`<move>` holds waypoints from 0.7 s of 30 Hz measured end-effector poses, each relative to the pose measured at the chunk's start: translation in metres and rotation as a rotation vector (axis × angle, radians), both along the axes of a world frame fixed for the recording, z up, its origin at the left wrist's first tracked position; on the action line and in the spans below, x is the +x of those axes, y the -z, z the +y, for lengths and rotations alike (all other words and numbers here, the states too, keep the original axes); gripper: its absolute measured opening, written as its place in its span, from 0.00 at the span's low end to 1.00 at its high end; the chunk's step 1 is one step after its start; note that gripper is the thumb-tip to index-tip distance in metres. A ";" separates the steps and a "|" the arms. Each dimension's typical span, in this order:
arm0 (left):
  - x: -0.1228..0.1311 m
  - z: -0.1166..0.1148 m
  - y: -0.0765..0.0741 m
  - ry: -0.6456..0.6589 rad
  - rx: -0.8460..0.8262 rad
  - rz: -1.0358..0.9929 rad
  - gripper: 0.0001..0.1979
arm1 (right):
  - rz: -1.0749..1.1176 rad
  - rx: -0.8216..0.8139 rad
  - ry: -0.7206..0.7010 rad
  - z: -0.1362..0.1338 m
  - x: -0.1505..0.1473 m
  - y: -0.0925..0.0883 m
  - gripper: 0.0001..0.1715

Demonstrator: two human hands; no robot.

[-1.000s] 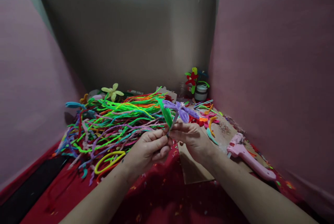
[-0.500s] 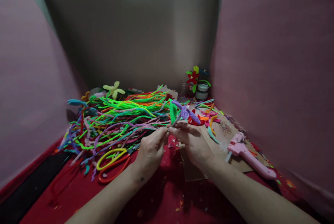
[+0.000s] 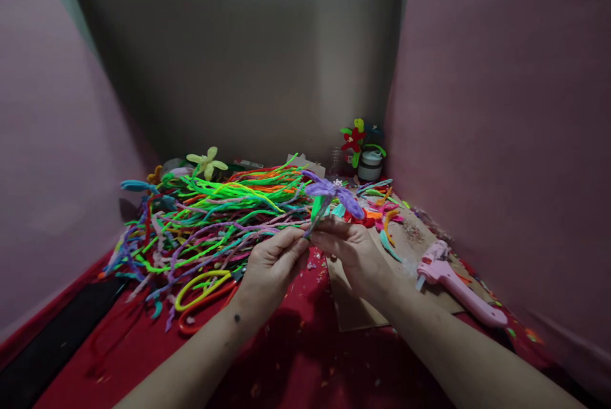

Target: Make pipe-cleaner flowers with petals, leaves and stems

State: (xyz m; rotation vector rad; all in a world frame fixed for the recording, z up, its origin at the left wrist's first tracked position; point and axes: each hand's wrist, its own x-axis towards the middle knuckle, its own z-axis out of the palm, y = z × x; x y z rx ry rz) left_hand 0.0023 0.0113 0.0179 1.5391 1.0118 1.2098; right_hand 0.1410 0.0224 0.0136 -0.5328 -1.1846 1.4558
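A purple pipe-cleaner flower [image 3: 331,193] with a green leaf stands up between my hands in the middle of the view. My left hand [image 3: 274,264] pinches the bottom of its stem with thumb and fingers closed. My right hand [image 3: 351,249] is closed round the stem just under the petals, touching the left hand. Both hands hover over the red cloth [image 3: 305,358]. Behind them lies a big heap of pipe cleaners [image 3: 210,218] in several bright colours.
A pink glue gun [image 3: 456,285] lies on a cardboard sheet [image 3: 356,313] at the right. Yellow and orange scissors [image 3: 203,294] rest left of my hands. A small jar holding finished flowers [image 3: 365,154] stands at the back. A yellow flower [image 3: 206,162] lies at back left. Pink walls close both sides.
The flower has turned in my fingers and now stands more upright, with the petals higher and the green leaf tucked beneath. My hands stayed close together.
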 end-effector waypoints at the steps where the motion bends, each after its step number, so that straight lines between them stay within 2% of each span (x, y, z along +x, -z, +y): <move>1: 0.000 0.000 -0.001 0.014 -0.024 -0.036 0.11 | 0.017 -0.008 -0.005 0.000 0.000 0.000 0.11; 7: -0.003 0.003 0.001 0.182 -0.173 -0.211 0.12 | 0.046 -0.045 -0.009 0.002 0.001 0.000 0.08; 14: -0.006 0.010 0.011 0.466 -0.363 -0.446 0.10 | 0.038 -0.081 -0.012 0.005 0.004 0.004 0.09; 17: -0.007 0.010 0.011 0.468 -0.401 -0.420 0.10 | 0.071 -0.077 0.002 0.005 0.003 0.004 0.08; 21: -0.005 0.010 0.005 0.338 -0.319 -0.203 0.09 | 0.099 -0.124 0.038 0.004 0.001 0.004 0.07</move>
